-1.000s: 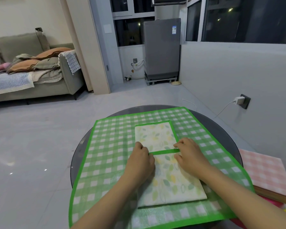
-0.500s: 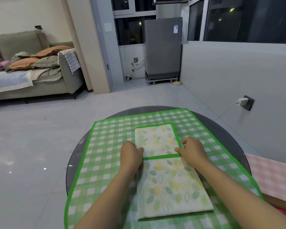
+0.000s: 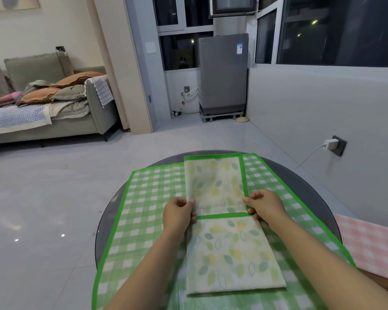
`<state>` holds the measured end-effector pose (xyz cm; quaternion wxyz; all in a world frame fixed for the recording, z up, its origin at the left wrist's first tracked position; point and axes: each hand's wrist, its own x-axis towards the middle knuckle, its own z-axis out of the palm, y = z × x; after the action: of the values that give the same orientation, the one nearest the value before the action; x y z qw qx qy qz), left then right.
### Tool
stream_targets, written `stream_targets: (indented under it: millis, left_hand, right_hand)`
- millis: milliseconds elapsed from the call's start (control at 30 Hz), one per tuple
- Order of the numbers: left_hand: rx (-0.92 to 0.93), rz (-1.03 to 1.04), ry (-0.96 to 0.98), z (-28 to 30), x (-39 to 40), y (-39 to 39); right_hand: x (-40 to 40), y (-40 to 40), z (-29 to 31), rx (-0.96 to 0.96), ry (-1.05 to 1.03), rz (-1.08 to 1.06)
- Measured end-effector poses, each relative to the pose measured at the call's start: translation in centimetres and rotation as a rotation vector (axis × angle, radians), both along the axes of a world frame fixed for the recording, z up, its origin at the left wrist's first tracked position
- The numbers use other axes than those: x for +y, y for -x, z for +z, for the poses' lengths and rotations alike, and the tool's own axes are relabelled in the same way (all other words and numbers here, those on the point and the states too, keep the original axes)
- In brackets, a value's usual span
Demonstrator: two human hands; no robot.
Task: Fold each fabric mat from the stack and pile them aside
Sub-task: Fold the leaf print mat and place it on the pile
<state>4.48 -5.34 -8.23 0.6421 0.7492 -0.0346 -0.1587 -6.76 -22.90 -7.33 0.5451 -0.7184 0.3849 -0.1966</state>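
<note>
Round counter (image 3: pixel 318 198) carried the green checked mat (image 3: pixel 152 211); leaf-print mat (image 3: pixel 229 253) lay on its middle, half-folded. Looked thin, limp, light; best held at the green-bound edge. Left hand (image 3: pixel 179 214) and right hand (image 3: pixel 264 206) each pinched that edge.

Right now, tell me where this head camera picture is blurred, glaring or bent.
Head view: the near edge of the green checked fabric mat and the forearms smear with blur; small glints sit on the glossy grey floor tiles; wide-angle distortion curves the window frame; the dark windows show night outside and soft light falls on the table, leaving the left hand and right hand fairly sharp.
</note>
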Motion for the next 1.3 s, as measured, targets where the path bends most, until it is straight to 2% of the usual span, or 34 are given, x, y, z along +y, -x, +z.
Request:
stream_targets:
  millis: [133,267,433,567,633,733,933,1033,1167,1233,1300]
  left_hand:
    - [0.011,-0.063,0.088,0.5,0.9,0.4]
    - [0.159,-0.082,0.266,1.1,1.6,0.6]
    - [0.138,-0.129,0.21,1.2,2.5,0.9]
    - [-0.083,-0.182,0.003,1.4,3.5,1.7]
    - [-0.205,-0.196,-0.08,1.1,3.7,2.1]
    - [-0.301,-0.191,-0.137,0.5,3.7,2.6]
    - [-0.497,-0.173,-0.205,-0.5,3.5,3.4]
    - [-0.642,-0.208,-0.294,-0.8,3.4,3.6]
    - [-0.919,-0.225,-0.604,-1.0,3.1,3.8]
    - [-1.084,-0.238,-0.693,-0.7,2.7,4.0]
    - [-1.056,-0.386,-0.789,0.0,1.9,4.4]
  right_hand:
    - [-0.2,1.2,0.2,-0.121,-0.118,0.072]
    - [-0.6,2.2,-0.1,-0.178,-0.207,0.184]
    - [-0.4,3.3,0.1,-0.223,-0.253,0.205]
    - [-0.3,4.0,-0.1,-0.145,-0.127,0.257]
    - [-0.2,4.2,-0.2,-0.085,0.0,0.27]
    - [0.0,4.4,-0.6,-0.003,0.222,0.287]
    - [0.4,4.3,-0.9,0.026,0.367,0.331]
    - [0.7,4.3,-1.1,0.085,0.525,0.384]
    - [1.6,4.5,-0.8,0.183,0.733,0.446]
    - [2.0,4.2,-0.3,0.228,0.852,0.439]
    - [2.4,3.6,0.0,0.253,0.934,0.472]
